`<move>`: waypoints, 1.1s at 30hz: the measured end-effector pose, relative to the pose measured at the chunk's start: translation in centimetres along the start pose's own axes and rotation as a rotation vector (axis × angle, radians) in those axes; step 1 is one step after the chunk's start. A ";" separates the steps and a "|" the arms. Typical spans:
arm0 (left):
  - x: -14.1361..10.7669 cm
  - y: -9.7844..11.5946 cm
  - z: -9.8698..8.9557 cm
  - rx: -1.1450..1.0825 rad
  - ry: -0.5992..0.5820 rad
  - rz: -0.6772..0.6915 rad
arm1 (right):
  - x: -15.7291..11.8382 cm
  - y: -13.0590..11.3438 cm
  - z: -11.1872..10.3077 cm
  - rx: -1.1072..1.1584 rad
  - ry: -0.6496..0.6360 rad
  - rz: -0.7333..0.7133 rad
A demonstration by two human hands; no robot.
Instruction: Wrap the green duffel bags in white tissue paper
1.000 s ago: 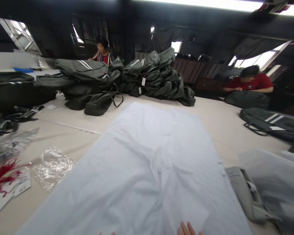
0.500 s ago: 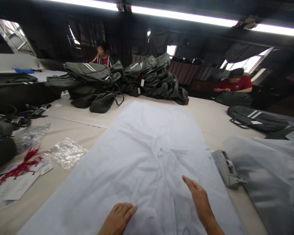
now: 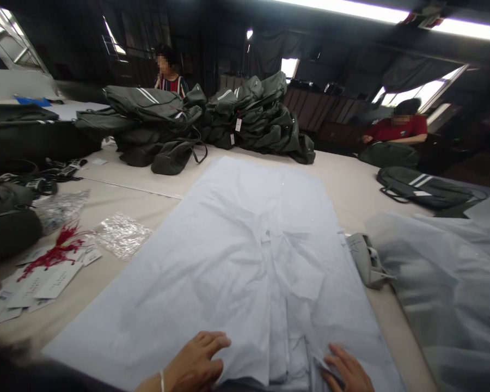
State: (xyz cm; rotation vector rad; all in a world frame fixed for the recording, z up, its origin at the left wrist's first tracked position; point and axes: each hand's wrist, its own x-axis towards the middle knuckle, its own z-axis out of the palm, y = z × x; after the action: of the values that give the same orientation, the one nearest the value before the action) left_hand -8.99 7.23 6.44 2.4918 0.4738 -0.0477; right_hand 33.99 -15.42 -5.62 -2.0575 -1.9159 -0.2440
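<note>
A broad stack of thin white sheets or bags (image 3: 237, 261), wrinkled along its middle, spreads before me. My left hand (image 3: 194, 362) rests on its near part, fingers stretched forward and thumb apart, with a pale band at the wrist. By the near right portion, my right hand (image 3: 347, 370) touches the layered folds beside a dark gap. Its fingers are spread, with the thumb set apart. Between the hands the top layer is creased, and its near edge stands a little raised. The lower part of both hands is cut off by the frame.
Dark green bags (image 3: 261, 117) are piled at the back. Left lie white tags (image 3: 53, 280) with red strings (image 3: 61, 247) and clear plastic packets (image 3: 122, 234). A grey tape dispenser (image 3: 367, 261) and translucent sheeting (image 3: 445, 288) lie right. Two people work across the table.
My right hand has moved down and right to the near folds, and the sheets there look more rumpled. My left hand stays nearly in place, its thumb now showing. The view has shifted slightly.
</note>
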 end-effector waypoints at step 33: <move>-6.7 0.7 -13.6 -0.838 0.826 -0.501 | 23.1 -12.6 -15.8 0.268 -0.566 0.363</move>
State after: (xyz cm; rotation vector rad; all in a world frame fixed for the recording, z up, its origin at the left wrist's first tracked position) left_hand -16.03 12.25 18.92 1.4336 1.1543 0.8275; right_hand 24.93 1.50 18.34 -2.3877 -1.6652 0.7074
